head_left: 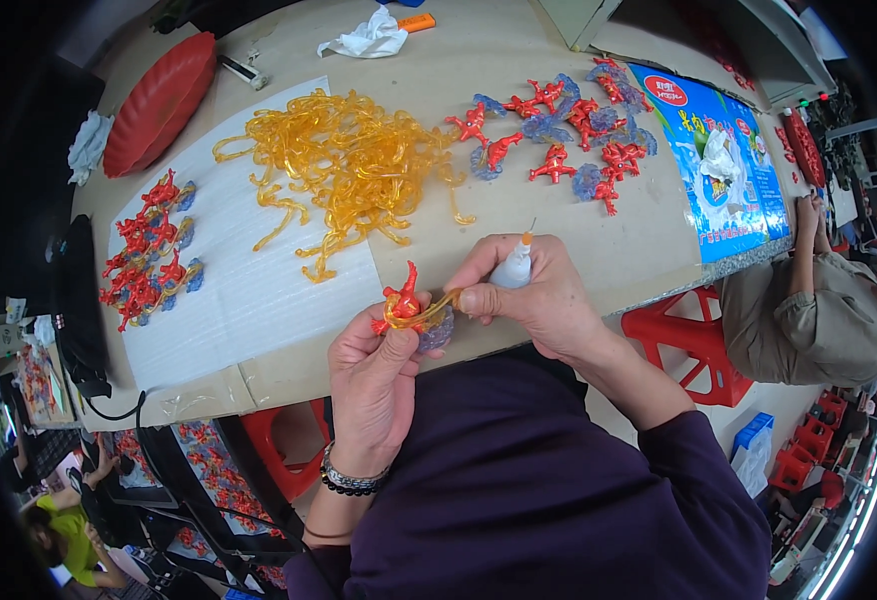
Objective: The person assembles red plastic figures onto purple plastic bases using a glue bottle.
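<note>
Between the thumb and fingers of my left hand is a small red figurine with a cloudy purple-grey base. A see-through yellow ribbon piece curves across the figurine's front. My right hand pinches the ribbon's free end between thumb and forefinger. The same hand also keeps hold of a small white needle-tip bottle, its needle pointing up and away. Beyond my hands lies a tangled heap of yellow ribbon pieces on a white foam sheet.
Figurines with yellow ribbons stand in rows at left; several without ribbons lie at right. A red dish, crumpled tissue and orange-handled tool sit farther back. A blue printed sheet and a seated person are right.
</note>
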`<state>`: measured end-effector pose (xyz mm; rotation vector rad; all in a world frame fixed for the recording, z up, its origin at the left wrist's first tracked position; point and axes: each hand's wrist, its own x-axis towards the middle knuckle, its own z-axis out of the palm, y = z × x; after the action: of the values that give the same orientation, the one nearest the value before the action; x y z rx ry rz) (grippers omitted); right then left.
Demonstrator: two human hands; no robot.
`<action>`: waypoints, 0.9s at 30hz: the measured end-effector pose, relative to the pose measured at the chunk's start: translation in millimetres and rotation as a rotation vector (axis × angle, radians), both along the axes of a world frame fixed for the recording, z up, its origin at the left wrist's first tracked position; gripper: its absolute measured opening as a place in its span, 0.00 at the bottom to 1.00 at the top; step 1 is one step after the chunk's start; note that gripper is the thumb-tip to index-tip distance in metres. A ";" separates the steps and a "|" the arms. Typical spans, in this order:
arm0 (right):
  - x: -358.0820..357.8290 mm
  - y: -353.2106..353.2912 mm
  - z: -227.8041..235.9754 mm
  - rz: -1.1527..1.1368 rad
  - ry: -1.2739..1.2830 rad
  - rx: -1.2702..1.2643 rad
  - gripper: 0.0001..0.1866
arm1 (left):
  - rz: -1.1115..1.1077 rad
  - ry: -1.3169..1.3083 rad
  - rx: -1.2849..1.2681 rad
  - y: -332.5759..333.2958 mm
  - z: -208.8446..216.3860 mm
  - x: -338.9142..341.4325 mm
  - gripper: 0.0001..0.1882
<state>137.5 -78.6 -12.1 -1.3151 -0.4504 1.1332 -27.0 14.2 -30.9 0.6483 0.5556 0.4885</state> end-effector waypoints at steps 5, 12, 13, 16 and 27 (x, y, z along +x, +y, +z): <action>1.4 0.4 0.2 0.044 -0.019 -0.009 0.05 | -0.002 0.016 -0.004 -0.6 1.3 1.3 0.15; 5.6 -2.3 1.5 0.098 -0.083 -0.034 0.05 | -0.021 0.017 -0.052 1.2 0.4 1.3 0.13; 5.9 -2.4 1.8 0.109 -0.098 -0.031 0.05 | -0.023 0.022 -0.060 1.3 1.2 1.5 0.13; 6.0 -2.6 2.0 0.103 -0.075 -0.023 0.05 | -0.029 0.041 -0.050 1.0 2.7 1.8 0.13; 5.6 -3.3 3.8 0.139 -0.133 -0.037 0.05 | -0.069 -0.019 -0.021 1.7 -3.5 -0.4 0.14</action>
<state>143.2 -82.0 -8.3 -1.4143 -0.6289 1.1778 -27.4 15.9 -34.4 0.6403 0.5179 0.4231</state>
